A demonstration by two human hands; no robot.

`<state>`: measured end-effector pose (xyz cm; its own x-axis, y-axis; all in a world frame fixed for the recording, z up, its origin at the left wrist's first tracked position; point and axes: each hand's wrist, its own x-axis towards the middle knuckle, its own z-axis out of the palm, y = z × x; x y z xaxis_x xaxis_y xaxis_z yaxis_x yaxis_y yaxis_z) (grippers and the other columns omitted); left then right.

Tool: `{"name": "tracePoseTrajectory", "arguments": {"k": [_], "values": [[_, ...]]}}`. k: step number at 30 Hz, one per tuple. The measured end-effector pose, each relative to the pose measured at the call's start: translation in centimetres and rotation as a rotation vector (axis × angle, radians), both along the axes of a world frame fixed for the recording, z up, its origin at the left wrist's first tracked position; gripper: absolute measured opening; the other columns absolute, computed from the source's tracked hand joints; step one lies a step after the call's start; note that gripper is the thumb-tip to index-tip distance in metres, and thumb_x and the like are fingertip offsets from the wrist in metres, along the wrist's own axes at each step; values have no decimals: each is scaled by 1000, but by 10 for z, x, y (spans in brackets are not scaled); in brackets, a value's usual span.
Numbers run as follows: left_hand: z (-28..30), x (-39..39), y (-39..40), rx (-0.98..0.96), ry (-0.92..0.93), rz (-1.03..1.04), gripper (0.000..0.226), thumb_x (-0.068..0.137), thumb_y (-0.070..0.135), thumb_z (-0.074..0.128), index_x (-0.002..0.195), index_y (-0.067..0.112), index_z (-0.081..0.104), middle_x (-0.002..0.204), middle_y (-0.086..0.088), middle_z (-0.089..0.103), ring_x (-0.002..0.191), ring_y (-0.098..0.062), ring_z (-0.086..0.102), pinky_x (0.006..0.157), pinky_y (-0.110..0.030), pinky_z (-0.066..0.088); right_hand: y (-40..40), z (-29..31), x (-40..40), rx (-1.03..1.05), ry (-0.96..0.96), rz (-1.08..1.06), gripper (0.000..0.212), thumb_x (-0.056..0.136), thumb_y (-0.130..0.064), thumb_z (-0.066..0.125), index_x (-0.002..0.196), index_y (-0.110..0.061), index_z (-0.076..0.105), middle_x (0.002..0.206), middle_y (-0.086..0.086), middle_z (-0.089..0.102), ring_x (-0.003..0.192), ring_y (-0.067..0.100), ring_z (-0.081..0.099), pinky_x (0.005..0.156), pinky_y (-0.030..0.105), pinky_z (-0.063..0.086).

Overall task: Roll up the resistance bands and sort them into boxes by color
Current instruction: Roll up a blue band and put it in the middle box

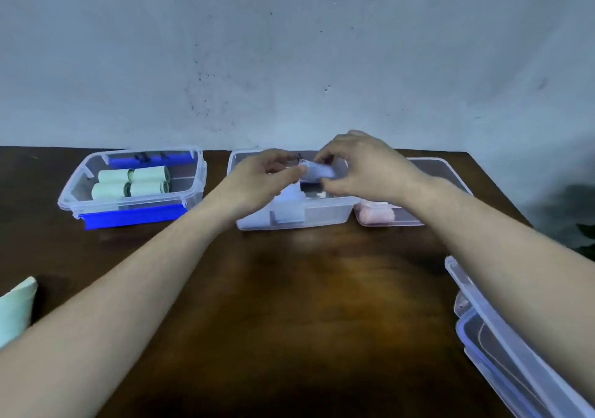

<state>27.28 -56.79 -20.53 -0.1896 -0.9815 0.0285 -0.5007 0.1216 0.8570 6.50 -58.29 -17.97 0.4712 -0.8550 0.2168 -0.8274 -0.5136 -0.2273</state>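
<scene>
Resistance bands are sorted into three clear boxes along the far edge of the dark wooden surface point(289, 288): four rolled green bands point(132, 181) are held in the left box point(96, 206), pale lavender pieces in the middle box point(325, 214), and a pink roll point(376, 215) in the right box point(450, 172). One lavender roll point(317, 172) is held above the middle box, its long axis running left to right. It is pinched at either end by the curled fingers of the left hand point(260, 176) and right hand point(360, 169), both forearms being stretched forward.
</scene>
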Motion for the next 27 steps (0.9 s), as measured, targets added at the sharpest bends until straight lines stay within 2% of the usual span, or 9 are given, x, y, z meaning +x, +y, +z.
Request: {"name": "tracePoseTrajectory", "arguments": {"k": [4, 6, 8, 11, 13, 15, 17, 22, 27], "values": [[-8, 11, -37, -139, -373, -50, 22, 95, 37, 58, 116, 35, 64, 100, 22, 63, 96, -3, 58, 73, -18, 40, -36, -5, -3, 83, 217, -47, 30, 81, -33, 71, 109, -24, 69, 106, -8, 67, 105, 16, 53, 91, 35, 46], [-12, 13, -51, -172, -519, -114, 26, 96, 31, 56, 121, 32, 64, 111, 18, 64, 94, -4, 53, 69, -17, 36, -49, -11, -2, 136, 310, -64, 31, 82, -34, 70, 111, -25, 68, 107, -7, 68, 106, 16, 53, 90, 36, 48], [-15, 10, -63, -202, -642, -205, 31, 97, 25, 55, 127, 29, 61, 127, 15, 60, 102, -7, 50, 73, -16, 32, -59, -18, 0, 188, 402, -74, 32, 81, -37, 69, 112, -29, 67, 108, -5, 66, 107, 17, 53, 89, 38, 49], [-16, 3, -80, -189, -729, -340, 36, 96, 17, 55, 131, 24, 58, 137, 10, 53, 120, -14, 50, 81, -19, 32, -74, -26, 5, 210, 498, -74, 35, 79, -44, 69, 112, -33, 65, 105, -2, 63, 106, 20, 54, 87, 41, 51], [-17, -4, -90, -163, -762, -429, 33, 91, 15, 58, 124, 14, 61, 128, -1, 59, 112, -24, 56, 85, -37, 45, -80, -31, 8, 190, 529, -51, 34, 80, -45, 68, 111, -31, 65, 101, -1, 62, 105, 22, 54, 86, 40, 50], [-19, -10, -98, -139, -796, -484, 30, 88, 15, 60, 117, 9, 61, 113, -8, 61, 102, -29, 59, 86, -46, 49, -85, -36, 10, 181, 543, -24, 33, 81, -44, 67, 110, -29, 65, 98, 0, 62, 104, 22, 53, 83, 36, 47], [-21, -12, -103, -128, -848, -526, 31, 90, 18, 61, 120, 12, 60, 110, -4, 59, 100, -27, 58, 85, -44, 48, -86, -41, 11, 158, 556, 9, 34, 83, -43, 67, 113, -27, 66, 100, 1, 65, 104, 21, 52, 84, 34, 44], [-28, -14, -109, -103, -942, -561, 43, 97, 24, 56, 139, 19, 50, 128, 0, 51, 112, -21, 51, 92, -36, 44, -87, -48, 14, 58, 578, 47, 36, 85, -45, 64, 118, -30, 65, 107, -5, 67, 110, 19, 51, 90, 33, 36], [-27, -16, -110, -87, -977, -571, 46, 98, 24, 53, 143, 20, 46, 132, 0, 49, 110, -19, 49, 87, -30, 40, -85, -48, 14, 88, 610, 69, 39, 84, -48, 63, 121, -34, 64, 107, -9, 66, 110, 18, 49, 91, 33, 33]]}}
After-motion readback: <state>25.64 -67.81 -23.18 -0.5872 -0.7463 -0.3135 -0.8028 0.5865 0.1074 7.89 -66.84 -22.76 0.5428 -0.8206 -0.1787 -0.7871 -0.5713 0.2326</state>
